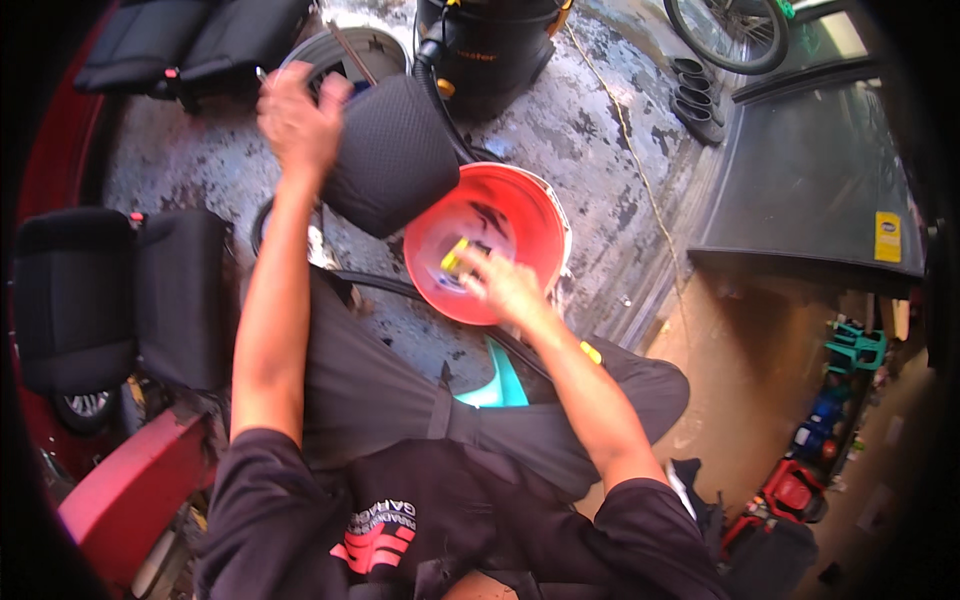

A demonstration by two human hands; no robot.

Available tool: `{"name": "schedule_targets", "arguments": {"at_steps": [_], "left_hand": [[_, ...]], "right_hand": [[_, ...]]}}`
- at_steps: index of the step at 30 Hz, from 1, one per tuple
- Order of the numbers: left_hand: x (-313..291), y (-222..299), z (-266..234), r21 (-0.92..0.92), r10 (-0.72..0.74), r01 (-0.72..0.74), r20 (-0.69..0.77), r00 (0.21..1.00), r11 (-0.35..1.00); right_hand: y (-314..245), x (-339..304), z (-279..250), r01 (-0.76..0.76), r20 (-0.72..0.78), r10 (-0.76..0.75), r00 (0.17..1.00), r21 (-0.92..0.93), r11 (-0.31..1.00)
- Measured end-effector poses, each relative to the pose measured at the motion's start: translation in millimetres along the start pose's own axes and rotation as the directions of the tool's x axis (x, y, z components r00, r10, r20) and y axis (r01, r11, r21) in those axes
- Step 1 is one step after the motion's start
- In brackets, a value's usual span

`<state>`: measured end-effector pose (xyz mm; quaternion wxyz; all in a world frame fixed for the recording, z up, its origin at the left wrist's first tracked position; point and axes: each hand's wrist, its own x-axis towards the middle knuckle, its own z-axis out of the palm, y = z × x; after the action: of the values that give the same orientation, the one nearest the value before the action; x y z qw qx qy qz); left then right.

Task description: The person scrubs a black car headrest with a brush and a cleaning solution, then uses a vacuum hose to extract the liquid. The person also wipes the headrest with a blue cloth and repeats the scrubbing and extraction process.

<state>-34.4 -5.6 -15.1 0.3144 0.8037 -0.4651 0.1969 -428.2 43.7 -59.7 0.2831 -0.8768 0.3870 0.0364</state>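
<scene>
My left hand (pixel 303 118) is at the upper left edge of a black padded headrest (pixel 390 155) with a textured cover. Its fingers are bent, and a thin metal tip shows beyond them. The headrest is tilted, its lower right corner overlapping the rim of a red bucket (pixel 548 220). My right hand (pixel 500 285), a little smeared by motion, reaches over this bucket. A small yellow-and-dark tool (pixel 455 253) is at its fingertips; its exact kind is unclear. Pale, cloudy liquid appears at the bucket's bottom.
A grey bucket (pixel 385 42) and a black shop vacuum (pixel 490 55) with a hose stand beyond. Black car seats (pixel 75 300) lie left. A turquoise stool (pixel 497 380) is close before me. Right are a dark panel (pixel 800 180), black clogs (pixel 697 105) and a bicycle wheel (pixel 735 30).
</scene>
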Motion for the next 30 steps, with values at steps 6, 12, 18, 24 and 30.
{"name": "schedule_targets", "arguments": {"at_steps": [6,12,18,24,30], "left_hand": [[-40.6,3.3,5.2,0.062,-0.114,0.096,0.43,0.895,0.993],[-69.7,0.0,18.9,0.058,-0.054,0.045,0.163,0.985,0.997],[-89.4,-18.8,20.0,-0.019,0.0,0.002,0.08,0.997,1.0],[-97.0,-19.5,25.1,-0.064,-0.047,0.053,0.092,0.995,0.997],[-91.0,-6.4,25.6,0.022,-0.067,0.065,0.12,0.991,0.998]], "right_hand": [[-22.0,-13.2,-51.5,-0.011,-0.139,0.019,0.99,0.059,0.998],[31.2,49.2,-150.5,0.185,-0.3,-0.057,0.952,0.419,0.889],[16.1,160.2,-185.8,0.216,-0.053,-0.255,0.965,0.707,0.673],[-16.3,221.1,-188.2,0.098,0.082,-0.291,0.953,0.827,0.553],[32.0,230.2,-148.3,0.138,0.047,-0.283,0.958,0.79,0.598]]}}
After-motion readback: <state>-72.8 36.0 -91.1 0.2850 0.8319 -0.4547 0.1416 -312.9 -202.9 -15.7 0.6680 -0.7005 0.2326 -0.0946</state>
